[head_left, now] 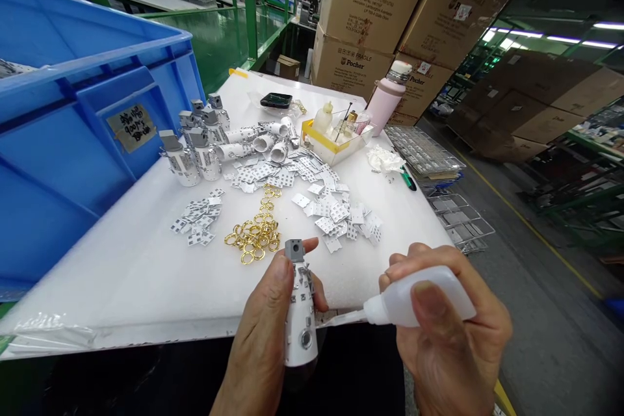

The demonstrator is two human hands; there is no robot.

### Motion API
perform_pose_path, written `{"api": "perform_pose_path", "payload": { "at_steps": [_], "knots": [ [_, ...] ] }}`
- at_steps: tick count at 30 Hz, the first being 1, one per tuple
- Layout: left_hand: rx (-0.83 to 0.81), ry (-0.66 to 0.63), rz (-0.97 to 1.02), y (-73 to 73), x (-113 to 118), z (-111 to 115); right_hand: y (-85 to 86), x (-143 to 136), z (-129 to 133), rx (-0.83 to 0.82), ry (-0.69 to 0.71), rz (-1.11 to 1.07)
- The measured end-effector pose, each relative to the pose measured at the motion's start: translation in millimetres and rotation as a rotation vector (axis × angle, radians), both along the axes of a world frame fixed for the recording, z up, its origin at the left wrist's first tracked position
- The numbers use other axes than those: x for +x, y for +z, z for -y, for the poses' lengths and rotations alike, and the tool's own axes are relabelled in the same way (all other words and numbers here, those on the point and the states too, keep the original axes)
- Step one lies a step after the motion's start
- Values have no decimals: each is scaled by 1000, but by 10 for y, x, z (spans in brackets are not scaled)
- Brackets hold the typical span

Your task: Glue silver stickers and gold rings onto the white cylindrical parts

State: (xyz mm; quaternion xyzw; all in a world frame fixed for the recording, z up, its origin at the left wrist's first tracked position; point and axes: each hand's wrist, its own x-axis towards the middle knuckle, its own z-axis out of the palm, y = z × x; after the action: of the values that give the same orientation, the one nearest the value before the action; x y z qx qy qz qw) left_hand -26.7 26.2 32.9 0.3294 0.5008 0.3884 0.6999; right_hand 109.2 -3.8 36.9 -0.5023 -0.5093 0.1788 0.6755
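Observation:
My left hand (266,331) is closed round a white cylindrical model part (301,318) with a grey block at its top and small grey details along its side. In my right hand (453,331) is a white squeeze bottle (400,299), pinched between thumb and fingers and lying nearly level. Its thin clear nozzle points left, and the tip is at or very close to the part's right side; contact cannot be made out. Beyond the left hand lies a pile of gold rings (256,234). Small flat grey pieces (336,211) are scattered to the right of them, with another heap (199,218) to the left.
A blue crate (141,71) stands at the left. More white cylinders (205,159) stand and lie toward the back. Behind the flat pieces are a yellow-edged tray (322,149) with bottles, a pink flask (387,97) and crumpled tissue (385,159). Cardboard boxes (365,19) are stacked beyond.

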Motion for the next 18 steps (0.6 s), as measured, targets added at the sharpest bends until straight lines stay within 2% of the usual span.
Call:
{"api": "perform_pose_path", "payload": {
  "at_steps": [6,18],
  "knots": [
    [2,-20,-12,-8,-18,-11,14,-9,7,-14,-43,42],
    [-8,-9,23,-12,-9,-12,-3,0,-2,11,-43,70]
  ]
}}
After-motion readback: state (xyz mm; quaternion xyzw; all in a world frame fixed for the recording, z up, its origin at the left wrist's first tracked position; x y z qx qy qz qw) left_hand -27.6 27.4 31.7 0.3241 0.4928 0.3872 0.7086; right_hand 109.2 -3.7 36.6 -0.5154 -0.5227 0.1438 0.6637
